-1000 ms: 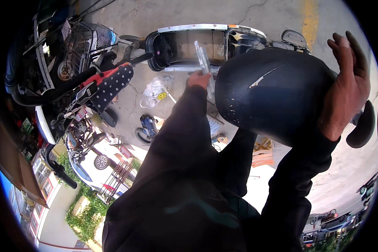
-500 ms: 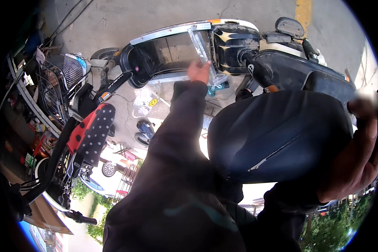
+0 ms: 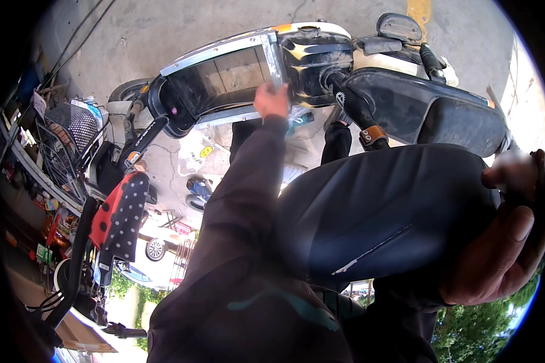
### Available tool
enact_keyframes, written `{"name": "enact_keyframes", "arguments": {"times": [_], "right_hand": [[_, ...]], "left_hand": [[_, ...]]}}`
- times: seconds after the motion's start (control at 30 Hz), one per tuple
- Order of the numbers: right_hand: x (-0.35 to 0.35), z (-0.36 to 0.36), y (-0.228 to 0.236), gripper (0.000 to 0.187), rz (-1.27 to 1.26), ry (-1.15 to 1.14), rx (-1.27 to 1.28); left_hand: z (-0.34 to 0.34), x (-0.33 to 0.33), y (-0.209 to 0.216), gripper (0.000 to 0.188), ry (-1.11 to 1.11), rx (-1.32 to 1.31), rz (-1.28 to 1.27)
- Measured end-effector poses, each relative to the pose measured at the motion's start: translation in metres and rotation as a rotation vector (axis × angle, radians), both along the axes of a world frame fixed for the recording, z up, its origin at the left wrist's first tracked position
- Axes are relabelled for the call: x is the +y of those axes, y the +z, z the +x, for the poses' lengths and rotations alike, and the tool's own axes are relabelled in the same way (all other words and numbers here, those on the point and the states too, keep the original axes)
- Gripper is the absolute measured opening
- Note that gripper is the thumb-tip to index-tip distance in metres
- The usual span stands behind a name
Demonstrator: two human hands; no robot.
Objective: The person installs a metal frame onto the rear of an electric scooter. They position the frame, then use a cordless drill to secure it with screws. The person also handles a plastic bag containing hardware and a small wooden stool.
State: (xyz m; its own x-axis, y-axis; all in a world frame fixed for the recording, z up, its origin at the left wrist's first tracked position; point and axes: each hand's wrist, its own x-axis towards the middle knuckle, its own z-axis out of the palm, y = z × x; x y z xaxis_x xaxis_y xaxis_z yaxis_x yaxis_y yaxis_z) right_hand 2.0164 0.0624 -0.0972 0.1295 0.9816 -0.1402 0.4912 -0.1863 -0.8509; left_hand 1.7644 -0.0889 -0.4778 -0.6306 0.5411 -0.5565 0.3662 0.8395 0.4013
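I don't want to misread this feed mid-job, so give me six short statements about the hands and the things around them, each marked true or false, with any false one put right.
1. The left hand is at the end of a metal strip nearest the person. True.
2. The right hand is on that strip too. False: it is by the right-hand end of the black seat.
3. There is a pale tear in the seat's cover. True.
4. The polka-dot cover is green and yellow. False: it is red and black.
5. The clear plastic bag lies on the ground. True.
6. The left forearm is bare. False: a dark sleeve covers it.
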Motion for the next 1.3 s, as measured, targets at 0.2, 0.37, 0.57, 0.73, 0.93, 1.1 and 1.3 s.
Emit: {"name": "enact_keyframes", "arguments": {"times": [0.2,0.37,0.57,0.73,0.93,1.1,1.3], "right_hand": [[0.002,-0.001,0.001,0.05,-0.004,0.041,-0.085],[-0.005,0.019,-0.004,0.052,0.027,0.079,-0.128],[-0.002,0.012,0.001,0.053,-0.024,0.105,-0.216],[-0.006,0.014,0.001,0.051,-0.035,0.064,-0.127],[-0.006,0.002,-0.002,0.047,-0.009,-0.004,-0.154],[-0.004,-0.002,-0.004,0.045,0.002,-0.035,-0.128],[-0.003,0.006,0.0,0.041,-0.007,0.048,-0.131]], "left_hand": [[0.011,0.004,0.0,0.036,-0.136,0.087,0.007],[0.012,0.008,0.006,0.033,-0.342,0.173,0.039],[0.002,0.004,-0.001,0.04,-0.471,0.22,0.284],[-0.002,0.029,0.008,0.039,-0.383,0.034,0.083],[0.013,0.035,0.011,0.029,-0.443,0.181,-0.014],[0.003,0.034,0.015,0.026,-0.549,0.125,-0.045],[0.003,0.036,0.002,0.025,-0.576,0.161,-0.035]]}}
